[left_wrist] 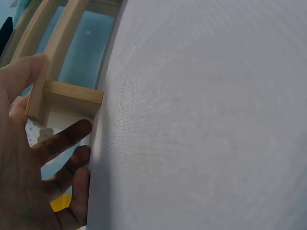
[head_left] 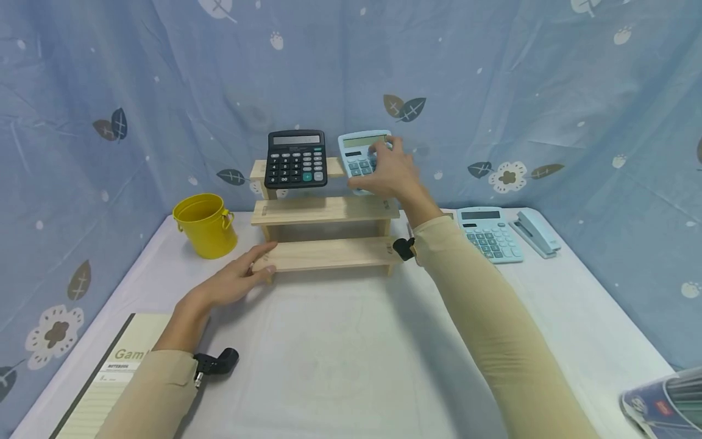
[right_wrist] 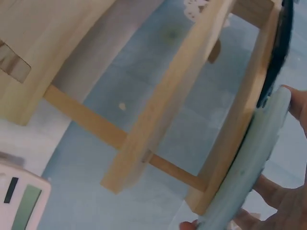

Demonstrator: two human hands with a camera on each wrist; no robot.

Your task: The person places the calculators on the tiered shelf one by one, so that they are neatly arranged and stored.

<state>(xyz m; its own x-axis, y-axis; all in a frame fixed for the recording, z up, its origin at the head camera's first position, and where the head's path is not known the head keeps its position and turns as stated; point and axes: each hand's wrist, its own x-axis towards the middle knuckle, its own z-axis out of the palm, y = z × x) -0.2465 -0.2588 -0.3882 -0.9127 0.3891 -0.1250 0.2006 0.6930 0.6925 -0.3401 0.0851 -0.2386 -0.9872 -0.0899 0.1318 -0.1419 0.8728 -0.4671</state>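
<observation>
A three-step wooden shelf rack [head_left: 329, 255] stands against the curtain. My left hand [head_left: 241, 279] grips the left end of its lowest board; in the left wrist view the thumb and a finger pinch the board [left_wrist: 41, 96] while the other fingers spread below. My right hand [head_left: 390, 171] holds a light blue calculator [head_left: 359, 160] by its edges at the right end of the top step. From the right wrist view, that calculator [right_wrist: 249, 163] lies tilted along the top board. A black calculator [head_left: 296, 160] leans on the same step to the left.
Left of the rack stands a yellow bucket [head_left: 205, 228]. A notebook [head_left: 117, 372] lies partly under the left forearm. Another light blue calculator [head_left: 490, 235] and a light blue stapler [head_left: 534, 233] are at the right. A pen holder [head_left: 666, 405] sits at the lower right edge.
</observation>
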